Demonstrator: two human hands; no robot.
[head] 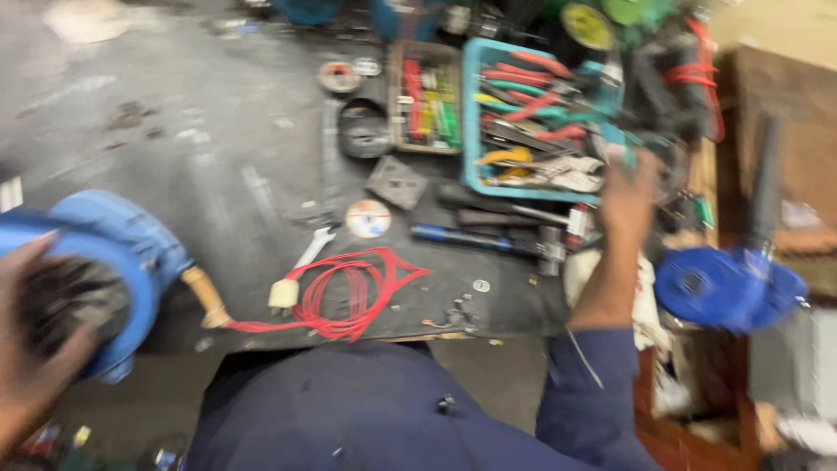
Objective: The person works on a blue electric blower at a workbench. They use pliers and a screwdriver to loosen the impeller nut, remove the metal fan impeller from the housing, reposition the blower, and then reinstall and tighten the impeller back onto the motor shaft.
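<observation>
My left hand [30,349] grips the open end of a blue motor housing [113,253] at the left edge; dark windings show inside it and a short shaft [206,296] sticks out to the right. My right hand [629,196] reaches forward to the right corner of a light blue tray [472,131] full of pliers and cutters with red, green and yellow handles. The frame is blurred, so I cannot tell whether the fingers hold anything. My blue sleeve [584,384] runs up from the bottom.
A coil of red wire [349,292] with a pale plug lies on the dark mat [261,201], beside a spanner [314,247] and a small disc [368,218]. A blue round part [719,288] sits at right. A second tray [425,100] holds screwdrivers.
</observation>
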